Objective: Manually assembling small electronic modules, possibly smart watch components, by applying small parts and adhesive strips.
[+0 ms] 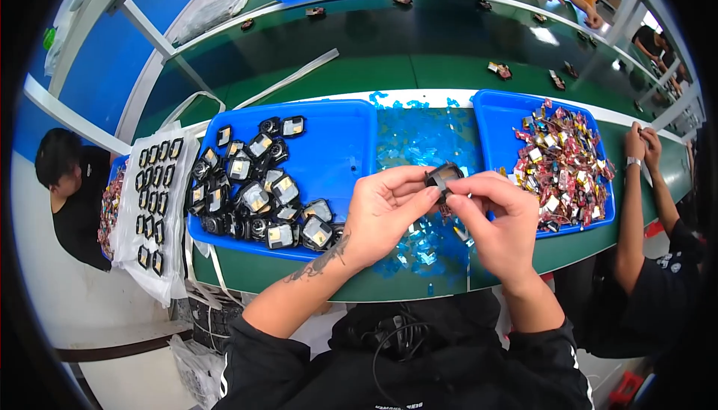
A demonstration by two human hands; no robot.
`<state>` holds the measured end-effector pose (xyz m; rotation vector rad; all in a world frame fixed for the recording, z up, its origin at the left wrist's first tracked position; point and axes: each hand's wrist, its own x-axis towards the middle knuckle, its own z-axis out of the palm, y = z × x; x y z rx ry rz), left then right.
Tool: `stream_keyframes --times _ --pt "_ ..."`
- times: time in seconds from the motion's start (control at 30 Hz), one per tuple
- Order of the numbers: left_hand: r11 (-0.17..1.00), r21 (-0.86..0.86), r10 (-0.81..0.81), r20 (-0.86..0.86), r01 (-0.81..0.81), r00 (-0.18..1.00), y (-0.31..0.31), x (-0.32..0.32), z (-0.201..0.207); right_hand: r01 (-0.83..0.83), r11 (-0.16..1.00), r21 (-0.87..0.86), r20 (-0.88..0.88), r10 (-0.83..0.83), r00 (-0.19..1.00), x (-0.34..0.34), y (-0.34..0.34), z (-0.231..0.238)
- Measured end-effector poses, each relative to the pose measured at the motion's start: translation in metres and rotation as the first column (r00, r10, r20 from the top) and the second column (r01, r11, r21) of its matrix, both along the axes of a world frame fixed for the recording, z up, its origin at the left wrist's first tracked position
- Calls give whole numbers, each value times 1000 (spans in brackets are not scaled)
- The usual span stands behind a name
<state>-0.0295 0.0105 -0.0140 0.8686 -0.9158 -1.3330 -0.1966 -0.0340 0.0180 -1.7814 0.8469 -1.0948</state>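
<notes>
Both of my hands meet over the middle of the bench. A small black housing [444, 174] with a squarish window is gripped by the fingers of my left hand [385, 212]. My right hand [502, 219] pinches its near right side with thumb and fingertips. Just below it, a small part with white and yellow [461, 234] shows beside my right thumb; whether it hangs from the housing I cannot tell. To the left, a blue tray [329, 152] holds many similar black housings [256, 197]. On the right, another blue tray [488, 137] is heaped with small red circuit boards [561, 163].
Blue film scraps [419, 141] litter the green bench between the trays. Beyond a white ledge, a green conveyor [351, 59] carries scattered small parts. A white sheet [176, 208] with rows of housings lies far left. People sit at left and right; another works across.
</notes>
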Motion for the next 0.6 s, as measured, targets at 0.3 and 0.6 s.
stream_keyframes --times 0.3,0.6 --pt "999 -25 -24 45 25 999 3 -5 2 78 996 -53 -163 -86 983 0 -3 4" --pt "996 -73 -42 123 51 992 3 -3 -2 94 995 -31 -199 -99 975 -2 -4 7"
